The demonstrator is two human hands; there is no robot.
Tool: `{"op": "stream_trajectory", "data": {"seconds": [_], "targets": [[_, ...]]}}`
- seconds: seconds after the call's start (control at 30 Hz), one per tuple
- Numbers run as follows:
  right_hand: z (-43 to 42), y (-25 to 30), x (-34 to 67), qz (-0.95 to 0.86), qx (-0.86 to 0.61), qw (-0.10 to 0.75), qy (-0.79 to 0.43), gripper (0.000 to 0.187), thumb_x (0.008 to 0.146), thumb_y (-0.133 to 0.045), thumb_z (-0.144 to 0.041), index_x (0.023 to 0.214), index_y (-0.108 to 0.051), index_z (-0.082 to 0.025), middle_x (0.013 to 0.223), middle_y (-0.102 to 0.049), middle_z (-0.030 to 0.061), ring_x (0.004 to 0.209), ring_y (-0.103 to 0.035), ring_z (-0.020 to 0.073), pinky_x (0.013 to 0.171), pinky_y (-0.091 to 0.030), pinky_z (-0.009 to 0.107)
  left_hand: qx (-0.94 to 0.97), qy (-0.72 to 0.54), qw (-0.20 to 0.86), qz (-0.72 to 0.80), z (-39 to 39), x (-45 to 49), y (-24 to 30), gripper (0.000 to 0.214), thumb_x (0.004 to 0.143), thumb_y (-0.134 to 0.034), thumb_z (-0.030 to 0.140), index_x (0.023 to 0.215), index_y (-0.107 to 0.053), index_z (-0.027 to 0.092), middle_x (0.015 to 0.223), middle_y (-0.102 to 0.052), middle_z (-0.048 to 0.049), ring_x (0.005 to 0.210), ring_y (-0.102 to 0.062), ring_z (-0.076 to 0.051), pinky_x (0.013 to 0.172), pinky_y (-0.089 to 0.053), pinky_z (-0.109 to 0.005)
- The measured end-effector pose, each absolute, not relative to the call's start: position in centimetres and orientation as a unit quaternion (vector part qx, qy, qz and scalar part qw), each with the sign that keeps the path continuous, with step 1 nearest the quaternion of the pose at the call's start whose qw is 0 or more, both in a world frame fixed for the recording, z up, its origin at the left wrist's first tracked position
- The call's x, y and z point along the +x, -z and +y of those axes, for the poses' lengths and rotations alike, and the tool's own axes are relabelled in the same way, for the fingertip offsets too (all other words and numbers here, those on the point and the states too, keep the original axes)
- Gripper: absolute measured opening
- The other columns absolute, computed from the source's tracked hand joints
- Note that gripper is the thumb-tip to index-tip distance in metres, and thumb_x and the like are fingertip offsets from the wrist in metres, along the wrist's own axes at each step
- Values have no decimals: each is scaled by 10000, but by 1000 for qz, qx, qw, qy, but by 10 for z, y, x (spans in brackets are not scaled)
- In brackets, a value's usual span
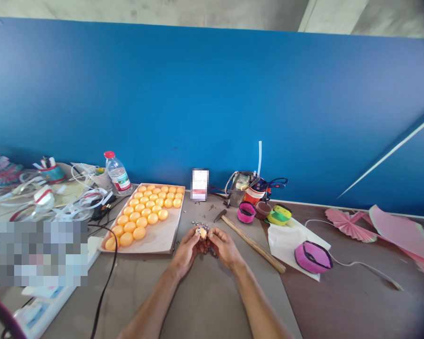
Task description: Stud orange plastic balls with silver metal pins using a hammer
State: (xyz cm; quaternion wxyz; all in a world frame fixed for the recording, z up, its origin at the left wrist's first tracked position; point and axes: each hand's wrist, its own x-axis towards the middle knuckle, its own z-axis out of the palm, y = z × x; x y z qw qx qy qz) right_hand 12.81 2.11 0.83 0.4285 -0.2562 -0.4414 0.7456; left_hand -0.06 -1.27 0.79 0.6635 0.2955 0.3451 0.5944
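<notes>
Held between both hands: one small orange ball (202,232), low over the bench (198,301), just in front of the tray (162,240) full of more like it; left hand (188,249) curled round one side, right hand (224,246) curled round the other; probably light, thin and hollow, so easy to dent; smooth and round, so likely to slip; best pinched softly at both sides, never squeezed hard; tiny shiny bits on it, too small to tell; hammer (250,242) lying near on the right.
</notes>
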Motion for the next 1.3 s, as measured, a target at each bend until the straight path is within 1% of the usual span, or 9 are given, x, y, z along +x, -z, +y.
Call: {"op": "stream_trajectory", "data": {"seconds": [0.2, 0.57, 0.8, 0.9, 0.97, 1.03, 1.13, 1.2, 1.3], "targets": [[21, -5, 130, -469, -292, 424, -717, 236, 739, -606, -408, 721, -504, -195, 594, -502, -35, 550, -499, 120, 558, -404, 259, 319, -600, 638, 362, -15, 2, -11, 315, 757, -611, 355, 1005, -584, 162, 731, -563, -6, 577, -491, -101, 521, -388, -225], [19, -2, 122, -488, -328, 444, -676, 202, 733, -574, -378, 699, -463, -212, 554, -481, -49, 493, -465, 110, 505, -393, 250, 368, -593, 601, 389, -16, 2, -5, 338, 790, -556, 398, 1037, -563, 168, 769, -572, -18, 624, -507, -119, 572, -399, -245], [16, -1, 119, -476, -361, 450, -664, 188, 720, -577, -339, 684, -433, -223, 530, -501, -49, 463, -477, 119, 490, -387, 257, 351, -597, 607, 389, -16, 3, -7, 340, 754, -608, 382, 1014, -581, 165, 735, -591, -22, 604, -512, -124, 559, -388, -240], [18, -1, 116, -471, -350, 463, -664, 207, 720, -586, -364, 684, -438, -222, 529, -497, -50, 457, -462, 117, 474, -366, 249, 327, -610, 619, 370, -16, 4, -11, 319, 741, -629, 364, 987, -588, 165, 739, -591, -17, 598, -508, -117, 551, -385, -234], [22, 1, 118, -465, -349, 490, -650, 214, 737, -564, -400, 703, -451, -221, 544, -493, -48, 471, -450, 115, 478, -356, 243, 311, -616, 633, 350, -15, 4, -13, 320, 731, -643, 351, 988, -585, 168, 758, -592, -16, 589, -504, -109, 544, -385, -229], [28, 2, 124, -481, -375, 522, -596, 207, 761, -527, -412, 722, -477, -215, 569, -494, -38, 506, -447, 119, 504, -357, 244, 305, -614, 648, 331, -14, 3, -14, 316, 740, -636, 344, 997, -578, 169, 775, -594, -20, 581, -504, -103, 538, -385, -226], [35, 5, 136, -588, -469, 510, -418, 143, 762, -520, -330, 742, -552, -193, 690, -555, 10, 653, -497, 151, 626, -385, 270, 300, -605, 668, 313, -12, 0, -14, 280, 779, -594, 341, 994, -569, 163, 759, -595, -28, 575, -507, -96, 549, -382, -221], [35, 5, 142, -659, -512, 458, -306, 137, 768, -479, -250, 803, -592, -181, 799, -583, 49, 758, -511, 177, 708, -383, 294, 291, -608, 674, 302, -12, -2, -13, 240, 799, -568, 342, 956, -565, 160, 733, -587, -25, 568, -506, -91, 563, -381, -220], [28, 5, 141, -727, -568, 340, -184, 232, 762, -462, -171, 932, -619, -172, 921, -596, 92, 882, -508, 210, 778, -343, 322, 275, -618, 679, 284, -12, -4, -13, 207, 814, -541, 357, 874, -546, 159, 704, -573, -19, 548, -502, -91, 568, -382, -229]]}}
